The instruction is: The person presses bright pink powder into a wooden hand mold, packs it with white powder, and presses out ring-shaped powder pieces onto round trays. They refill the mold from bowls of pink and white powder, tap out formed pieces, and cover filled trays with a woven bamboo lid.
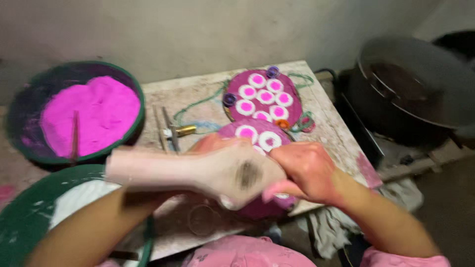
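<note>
Over the near round tray (pixel 232 129), your left hand (pixel 237 173) grips a pale cloth roll (pixel 148 170), your right hand (pixel 302 170) pinches its tip; far tray (pixel 292 111) looks filled, this one seems partly done.

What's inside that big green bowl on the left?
The green bowl holds bright pink powder with a thin stick standing in it. Whatever lies beneath the powder is hidden.

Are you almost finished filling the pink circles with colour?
The far round tray looks done: seven white rings with pink centres. The near tray shows only two or three rings; both hands, left hand and right hand, work over it. Much pink powder remains in the bowl.
</note>
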